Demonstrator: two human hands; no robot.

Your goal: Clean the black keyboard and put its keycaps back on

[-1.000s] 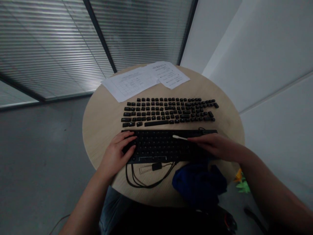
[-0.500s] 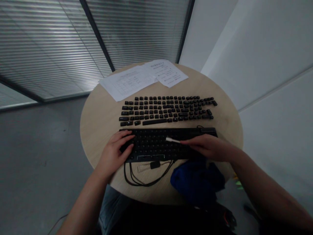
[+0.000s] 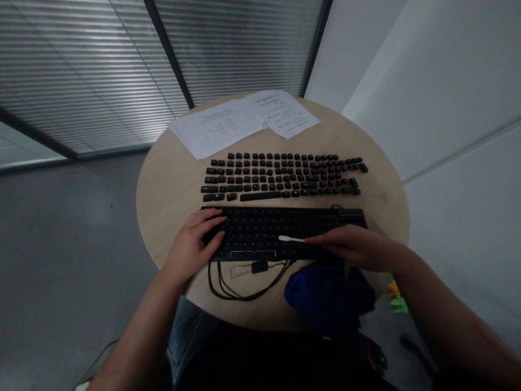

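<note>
A black keyboard base (image 3: 260,231) with its keycaps off lies across the round table. My left hand (image 3: 196,239) rests on its left end, fingers apart and holding nothing. Over the right part of the base, my right hand (image 3: 354,245) grips a thin white brush (image 3: 290,238), whose pale head points left above the middle of the base. Loose black keycaps, among them a long space bar (image 3: 260,196), are laid out in rows just beyond the base.
Printed papers (image 3: 220,127) lie at the far edge of the wooden table (image 3: 163,184). A blue cloth (image 3: 325,298) is bunched near the front right edge. Black cables (image 3: 244,297) and a small black connector (image 3: 259,266) lie in front of the keyboard.
The brush has moved slightly toward me over the keyboard base and lies more level, with my right hand around it. The whole view has shifted a little; my left hand stays on the keyboard's left end.
</note>
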